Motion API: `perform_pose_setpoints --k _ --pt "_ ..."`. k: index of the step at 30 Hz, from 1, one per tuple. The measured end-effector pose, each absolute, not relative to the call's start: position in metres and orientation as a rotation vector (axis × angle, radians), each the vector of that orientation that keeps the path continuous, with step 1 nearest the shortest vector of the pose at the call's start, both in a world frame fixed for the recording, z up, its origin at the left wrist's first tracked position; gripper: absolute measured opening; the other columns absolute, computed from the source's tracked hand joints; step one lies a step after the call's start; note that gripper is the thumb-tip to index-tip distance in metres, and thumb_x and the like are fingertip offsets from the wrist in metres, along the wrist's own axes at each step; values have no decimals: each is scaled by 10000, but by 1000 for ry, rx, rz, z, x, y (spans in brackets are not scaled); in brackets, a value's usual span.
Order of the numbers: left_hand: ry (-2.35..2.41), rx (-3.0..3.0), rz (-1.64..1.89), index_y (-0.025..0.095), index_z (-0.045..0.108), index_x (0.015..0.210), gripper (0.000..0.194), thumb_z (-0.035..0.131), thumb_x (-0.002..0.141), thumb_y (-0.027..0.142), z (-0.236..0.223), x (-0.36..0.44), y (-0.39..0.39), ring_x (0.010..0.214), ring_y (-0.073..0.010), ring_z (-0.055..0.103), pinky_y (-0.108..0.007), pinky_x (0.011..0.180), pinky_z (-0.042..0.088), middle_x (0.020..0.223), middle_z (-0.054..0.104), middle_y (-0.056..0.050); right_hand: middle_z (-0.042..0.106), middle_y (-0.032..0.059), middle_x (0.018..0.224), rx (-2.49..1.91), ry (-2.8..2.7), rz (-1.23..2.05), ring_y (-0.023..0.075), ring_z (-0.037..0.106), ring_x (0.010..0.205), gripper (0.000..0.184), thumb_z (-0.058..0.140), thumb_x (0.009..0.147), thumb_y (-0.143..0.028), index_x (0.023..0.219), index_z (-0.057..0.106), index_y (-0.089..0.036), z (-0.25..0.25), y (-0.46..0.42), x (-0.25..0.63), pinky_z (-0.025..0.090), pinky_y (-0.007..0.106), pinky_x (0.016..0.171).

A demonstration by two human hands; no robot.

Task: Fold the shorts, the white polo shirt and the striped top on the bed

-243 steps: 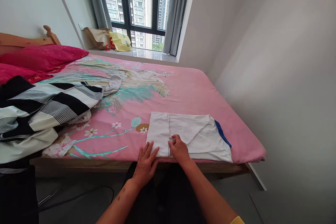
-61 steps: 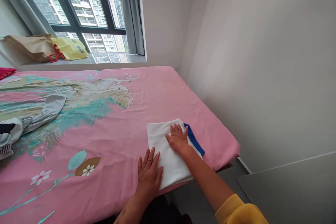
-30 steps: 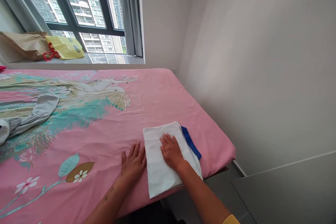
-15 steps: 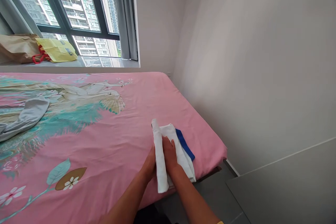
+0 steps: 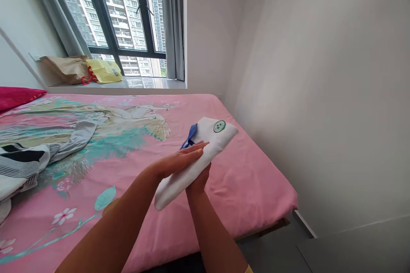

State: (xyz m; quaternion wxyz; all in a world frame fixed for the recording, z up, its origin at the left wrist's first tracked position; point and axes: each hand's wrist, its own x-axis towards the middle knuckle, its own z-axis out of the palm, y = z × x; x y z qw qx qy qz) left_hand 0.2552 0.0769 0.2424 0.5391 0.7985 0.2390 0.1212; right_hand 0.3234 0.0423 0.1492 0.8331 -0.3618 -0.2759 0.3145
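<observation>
A folded white shirt (image 5: pixel 205 158) with a round green emblem and a blue part at its far left side is raised above the bed, lying at a slant. My left hand (image 5: pixel 182 160) presses flat over its upper left face, fingers stretched and close together. From below and to the right, my right hand (image 5: pixel 200 180) supports it, with most of its fingers hidden behind the cloth. The shirt is clasped between both hands.
A pink floral sheet (image 5: pixel 243 187) covers the bed. Grey and striped clothing (image 5: pixel 25 168) lies at the left, near a red pillow (image 5: pixel 19 97). Brown paper bag (image 5: pixel 64 69) and yellow bag (image 5: pixel 105 71) sit on the windowsill. A wall (image 5: pixel 304 72) borders the right.
The folded shirt has come up off the bed and turned from upright to a slant, showing its emblem. My left hand has moved over its top, my right underneath. The view has swung left.
</observation>
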Motion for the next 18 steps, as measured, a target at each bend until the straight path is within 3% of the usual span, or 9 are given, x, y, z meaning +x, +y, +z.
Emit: perform_pose_setpoints --k 2,4,8,11,14,18 --pt "578 2212 169 327 437 1352 520 436 869 520 247 247 82 1412 -267 149 -474 1144 60 1517 272 16 581 68 1239 -608 -473 776 189 529 1152 636 107 874 -495 1358 379 -185 147 39 313 440 403 963" --pt "603 2378 52 364 447 1334 476 403 882 505 223 240 80 1413 -277 141 -545 1120 27 1519 266 14 617 70 1184 -629 -362 792 207 549 1125 638 139 841 -475 1320 436 -174 121 23 310 456 407 940" --pt "760 2389 -144 326 550 1253 464 495 825 494 124 225 51 1383 -349 223 -689 1044 37 1469 367 -80 639 81 1146 -902 -118 754 233 604 1058 628 228 809 -590 1228 515 -221 41 -30 331 506 409 875" --pt "812 2516 51 305 443 1348 660 633 725 417 61 209 22 1399 -328 185 -632 1093 20 1502 303 -81 637 66 1143 -963 -9 842 218 617 1044 527 403 792 -626 1159 516 -265 9 -64 357 514 398 880" --pt "1016 2481 515 285 446 1340 581 578 778 347 33 188 5 1399 -284 210 -550 1129 131 1492 333 -63 638 33 1106 -983 10 934 200 628 1002 433 614 750 -500 1102 504 -273 8 -80 382 533 383 859" --pt "1484 2017 861 159 490 1265 508 511 806 376 30 152 6 1202 -280 495 -449 998 395 1296 535 -144 624 -7 1059 -1169 -116 1089 165 655 840 499 702 712 -426 1137 469 -305 15 -80 407 578 360 732"
